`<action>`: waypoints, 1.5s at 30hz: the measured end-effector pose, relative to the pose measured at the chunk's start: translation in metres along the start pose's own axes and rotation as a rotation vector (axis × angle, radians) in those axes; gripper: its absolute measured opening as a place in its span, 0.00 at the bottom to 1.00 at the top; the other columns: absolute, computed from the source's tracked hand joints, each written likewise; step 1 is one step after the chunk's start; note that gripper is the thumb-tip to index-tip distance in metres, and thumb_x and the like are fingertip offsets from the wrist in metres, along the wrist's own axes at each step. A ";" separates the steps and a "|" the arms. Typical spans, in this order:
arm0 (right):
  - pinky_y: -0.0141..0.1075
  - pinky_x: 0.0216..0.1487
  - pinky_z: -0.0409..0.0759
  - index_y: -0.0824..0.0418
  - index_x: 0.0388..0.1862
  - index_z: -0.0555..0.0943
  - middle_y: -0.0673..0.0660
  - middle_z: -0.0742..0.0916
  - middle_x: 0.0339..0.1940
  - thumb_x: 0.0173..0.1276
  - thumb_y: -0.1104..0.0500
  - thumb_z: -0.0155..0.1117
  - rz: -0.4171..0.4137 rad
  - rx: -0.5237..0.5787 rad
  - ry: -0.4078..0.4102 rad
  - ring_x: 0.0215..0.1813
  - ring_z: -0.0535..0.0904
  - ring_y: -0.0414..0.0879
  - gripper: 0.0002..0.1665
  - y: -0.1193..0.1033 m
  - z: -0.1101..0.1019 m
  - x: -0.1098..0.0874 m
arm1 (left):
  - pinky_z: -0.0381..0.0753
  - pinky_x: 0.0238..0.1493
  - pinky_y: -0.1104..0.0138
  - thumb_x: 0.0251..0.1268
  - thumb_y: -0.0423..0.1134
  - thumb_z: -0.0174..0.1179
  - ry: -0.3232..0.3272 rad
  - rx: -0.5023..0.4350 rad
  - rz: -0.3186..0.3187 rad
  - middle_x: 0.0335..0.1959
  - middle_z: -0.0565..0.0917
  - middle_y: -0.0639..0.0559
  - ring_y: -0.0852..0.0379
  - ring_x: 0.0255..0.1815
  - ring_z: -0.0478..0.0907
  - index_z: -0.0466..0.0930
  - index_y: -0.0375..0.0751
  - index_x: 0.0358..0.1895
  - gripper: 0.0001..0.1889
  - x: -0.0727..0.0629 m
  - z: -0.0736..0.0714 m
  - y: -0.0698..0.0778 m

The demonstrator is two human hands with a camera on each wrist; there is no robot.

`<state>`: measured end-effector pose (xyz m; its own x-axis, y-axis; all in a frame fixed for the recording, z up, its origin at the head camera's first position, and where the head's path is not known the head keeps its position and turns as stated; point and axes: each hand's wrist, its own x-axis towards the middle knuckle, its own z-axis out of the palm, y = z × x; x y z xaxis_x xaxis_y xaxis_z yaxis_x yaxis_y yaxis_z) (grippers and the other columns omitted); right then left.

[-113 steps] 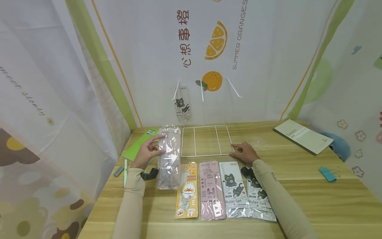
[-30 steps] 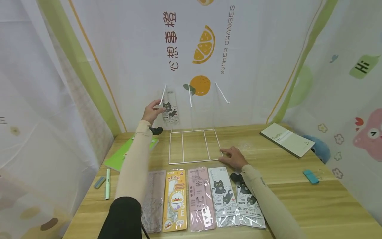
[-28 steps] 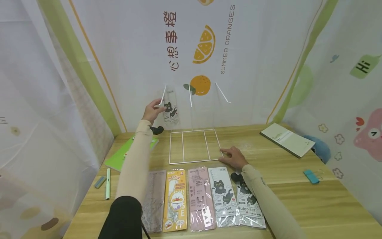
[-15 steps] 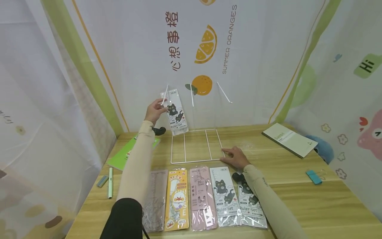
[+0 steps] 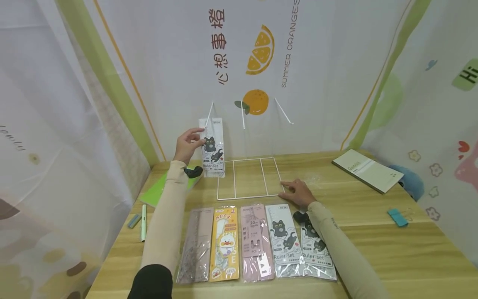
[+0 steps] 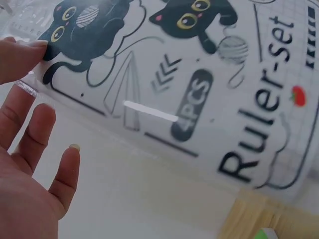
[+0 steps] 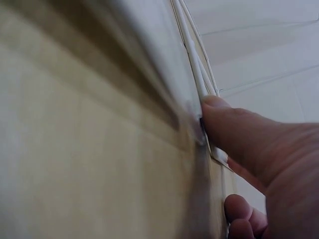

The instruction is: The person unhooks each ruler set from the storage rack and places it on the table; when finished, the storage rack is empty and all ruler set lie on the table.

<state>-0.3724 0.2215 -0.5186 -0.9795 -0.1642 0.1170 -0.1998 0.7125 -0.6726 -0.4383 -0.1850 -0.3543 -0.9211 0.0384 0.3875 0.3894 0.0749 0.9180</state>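
Observation:
My left hand pinches the left edge of a clear-wrapped ruler set with a black cat print, at the left prong of a white wire display rack. The set hangs nearly upright, its front facing me; whether the prong passes through it I cannot tell. In the left wrist view the thumb lies over the packet's face while other fingers spread beside it. My right hand grips the right front corner of the rack's base, the thumb against the wire in the right wrist view.
In front of the rack lie a brown ruler pack, a yellow duck pack, a pink pack and two cat ruler sets. A green booklet and a pen lie left; a notebook and blue clip right.
The left hand set down the brown pack at the row's left end, then took hold of the cat ruler set on the rack. That set has come forward and lower. The right hand stays at the rack.

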 end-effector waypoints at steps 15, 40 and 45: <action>0.37 0.38 0.65 0.63 0.66 0.79 0.58 0.75 0.35 0.61 0.49 0.76 -0.033 -0.026 0.016 0.38 0.66 0.49 0.37 0.000 0.000 -0.001 | 0.76 0.42 0.70 0.55 0.21 0.69 -0.066 0.020 0.118 0.27 0.80 0.58 0.61 0.33 0.75 0.79 0.24 0.55 0.22 -0.058 -0.019 0.012; 0.37 0.36 0.63 0.64 0.65 0.79 0.57 0.71 0.33 0.61 0.49 0.76 -0.065 -0.035 0.013 0.36 0.64 0.49 0.36 0.005 0.001 0.000 | 0.75 0.46 0.69 0.56 0.19 0.67 -0.095 0.007 -0.111 0.26 0.83 0.59 0.61 0.36 0.76 0.79 0.27 0.57 0.22 -0.145 -0.055 0.014; 0.38 0.36 0.62 0.63 0.66 0.78 0.56 0.70 0.33 0.61 0.49 0.76 -0.059 -0.025 0.005 0.36 0.63 0.49 0.38 0.007 0.000 0.004 | 0.76 0.51 0.67 0.59 0.24 0.68 -0.107 0.159 -0.334 0.28 0.85 0.59 0.60 0.36 0.81 0.75 0.24 0.62 0.26 -0.186 -0.077 0.009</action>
<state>-0.3772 0.2258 -0.5224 -0.9660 -0.2032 0.1599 -0.2581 0.7187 -0.6457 -0.2634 -0.2686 -0.4115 -0.9947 0.0892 0.0505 0.0717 0.2543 0.9645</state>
